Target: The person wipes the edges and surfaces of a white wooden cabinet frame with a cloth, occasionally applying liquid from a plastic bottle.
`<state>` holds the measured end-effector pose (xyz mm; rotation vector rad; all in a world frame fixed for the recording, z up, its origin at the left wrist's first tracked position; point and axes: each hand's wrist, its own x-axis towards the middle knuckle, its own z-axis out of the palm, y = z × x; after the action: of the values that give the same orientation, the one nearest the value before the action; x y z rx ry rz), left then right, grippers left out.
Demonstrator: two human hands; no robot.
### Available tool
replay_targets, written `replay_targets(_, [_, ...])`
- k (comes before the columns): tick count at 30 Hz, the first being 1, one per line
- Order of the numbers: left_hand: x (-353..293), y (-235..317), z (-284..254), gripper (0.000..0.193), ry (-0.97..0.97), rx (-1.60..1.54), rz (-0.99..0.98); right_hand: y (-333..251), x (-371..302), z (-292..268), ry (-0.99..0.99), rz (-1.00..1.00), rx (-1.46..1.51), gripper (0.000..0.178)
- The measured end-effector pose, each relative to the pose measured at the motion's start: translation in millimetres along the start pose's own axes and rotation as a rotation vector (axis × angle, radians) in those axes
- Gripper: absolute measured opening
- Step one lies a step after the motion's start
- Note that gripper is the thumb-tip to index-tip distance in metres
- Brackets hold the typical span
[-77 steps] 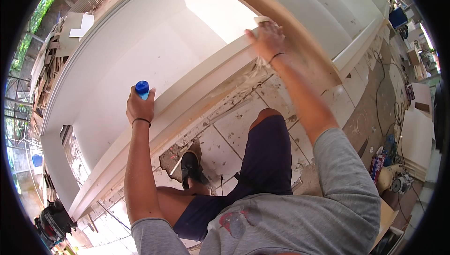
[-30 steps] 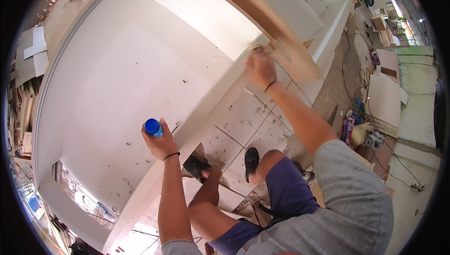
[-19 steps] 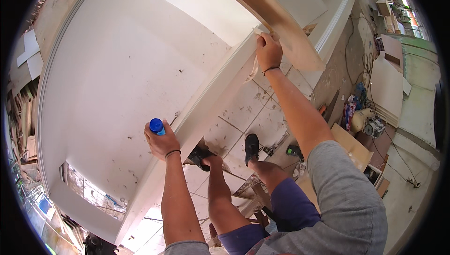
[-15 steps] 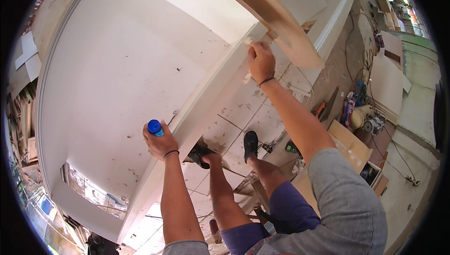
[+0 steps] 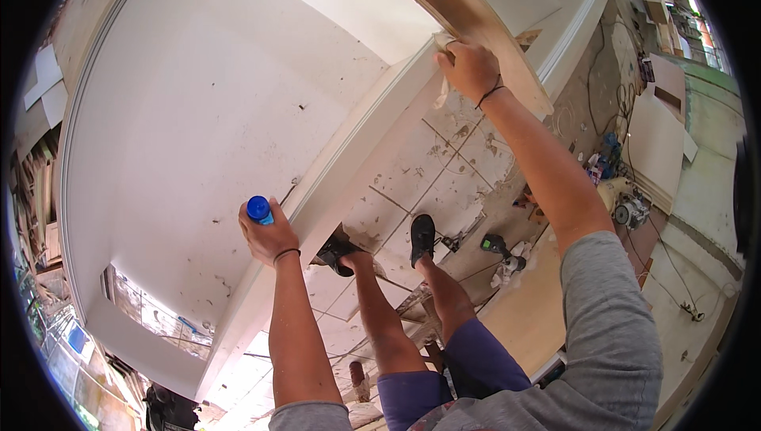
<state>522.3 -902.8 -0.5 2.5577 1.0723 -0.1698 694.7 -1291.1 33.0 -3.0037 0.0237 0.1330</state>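
Observation:
My left hand (image 5: pixel 268 233) is closed round a small bottle with a blue cap (image 5: pixel 258 207), held upright above the white panel (image 5: pixel 198 114). The heel of that hand is close to the panel's raised front rail (image 5: pixel 333 173). Farther off to the right, my right hand (image 5: pixel 469 70) grips a pale cloth (image 5: pixel 444 41) and presses it on the far end of the rail. A loose end of the cloth hangs below the fingers. Beside this hand a curved wooden edge piece (image 5: pixel 507 66) rises from the white furniture.
Below the rail my feet stand on dirty white tiles (image 5: pixel 444 193). A cordless drill (image 5: pixel 495 245) lies on the floor at right, near a compressor (image 5: pixel 630 210) and cables. Wooden boards (image 5: pixel 666 130) lean farther right. Scrap wood (image 5: pixel 40 193) is stacked at far left.
My right hand has slid with the cloth up and to the right along the rail to its far end. My left hand stays nearly in place with the bottle.

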Motion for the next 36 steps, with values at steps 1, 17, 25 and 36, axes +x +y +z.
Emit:
replay_targets(1, [0.5, -0.6, 0.2, 0.052, 0.001, 0.000, -0.003, -0.7, 2.3, -1.1, -0.017, -0.044, -0.040, 0.024])
replay_targets(17, [0.5, -1.7, 2.6, 0.048, 0.002, -0.017, 0.012, -12.7, 5.9, -7.3, -0.083, -0.042, -0.093, 0.023])
replay_targets(25, [1.3, -5.0, 4.7, 0.047, -0.015, -0.011, 0.015, -9.9, 13.3, 0.0, -0.029, -0.018, -0.065, 0.022])
replay_targets(36, [-2.8, 2.7, 5.4, 0.051, -0.008, -0.011, 0.023, -4.7, 13.9, -0.9, -0.089, 0.024, -0.105, 0.021])
